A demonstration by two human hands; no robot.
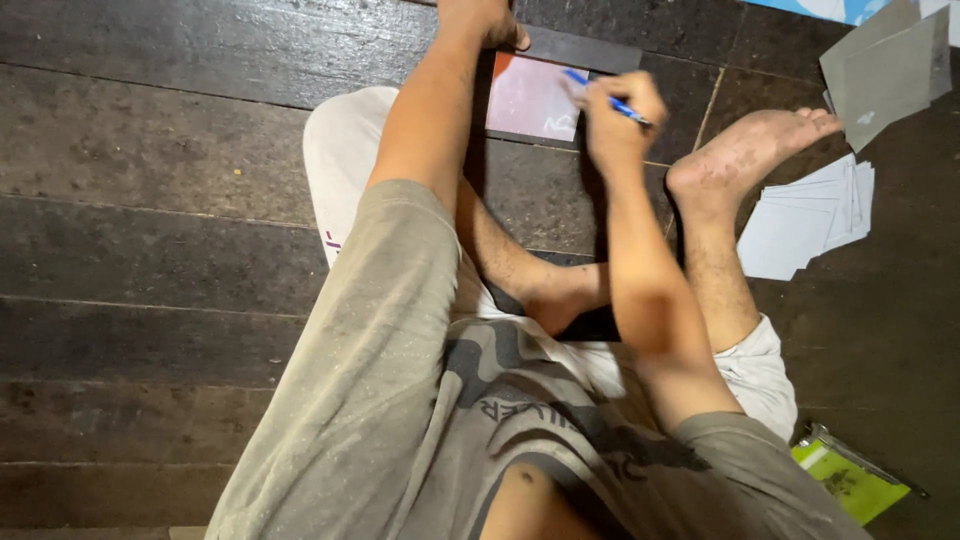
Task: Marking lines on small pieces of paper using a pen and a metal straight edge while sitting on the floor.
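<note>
Floorboards (pixel 150 250) of dark wood fill my left side. My left hand (pixel 485 20) is cut off by the top edge, pressing flat, fingers spread, on a dark board (pixel 580 48). Just beside it lies a pinkish card (pixel 530 98), partly hidden by my right hand (pixel 620 115), closed around a blue pen (pixel 610 100). Farther right sit white cards (pixel 810 220) and grey sheets (pixel 885 70).

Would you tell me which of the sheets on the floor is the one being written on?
The pinkish sheet under the right hand with the blue pen; the white stack and grey sheets lie untouched aside.
</note>
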